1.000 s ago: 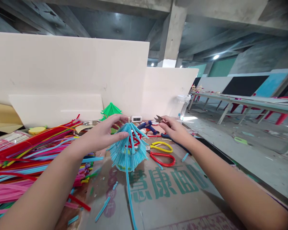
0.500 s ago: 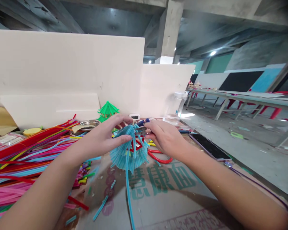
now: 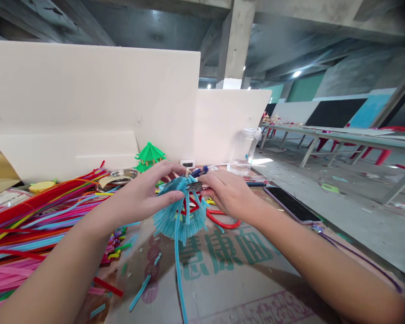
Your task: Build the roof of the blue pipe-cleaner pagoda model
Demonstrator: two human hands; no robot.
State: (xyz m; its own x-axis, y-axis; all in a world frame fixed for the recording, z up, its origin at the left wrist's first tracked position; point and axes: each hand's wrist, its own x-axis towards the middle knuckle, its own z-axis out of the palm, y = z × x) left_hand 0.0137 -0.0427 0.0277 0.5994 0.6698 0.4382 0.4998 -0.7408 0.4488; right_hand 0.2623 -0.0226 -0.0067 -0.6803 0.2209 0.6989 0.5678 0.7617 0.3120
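A light-blue fringed cone of pipe cleaners (image 3: 178,225), like a small roof or umbrella, stands over the cardboard in the middle. My left hand (image 3: 155,189) grips the upper left of this cone between thumb and fingers. A long blue pipe cleaner (image 3: 178,274) hangs from it toward me. My right hand (image 3: 227,191) is closed around a tool with a grey metal tip (image 3: 195,186), which points left at the cone's top; its grip is hidden by the fingers. Red parts show through the fringe. Just below the right hand lies a red loop (image 3: 226,223).
Many coloured pipe cleaners (image 3: 47,216) are heaped on the left. Behind stand a green tiered model (image 3: 150,154), a metal bowl (image 3: 123,174), a small white display (image 3: 187,164) and a clear jar (image 3: 246,150). A phone (image 3: 292,204) lies right. Blue offcuts (image 3: 140,293) dot the cardboard (image 3: 243,288).
The metal tip shows more plainly now and lies flatter against the cone's top. The right hand has shifted slightly; the left hand keeps its hold. The whole view has moved a little.
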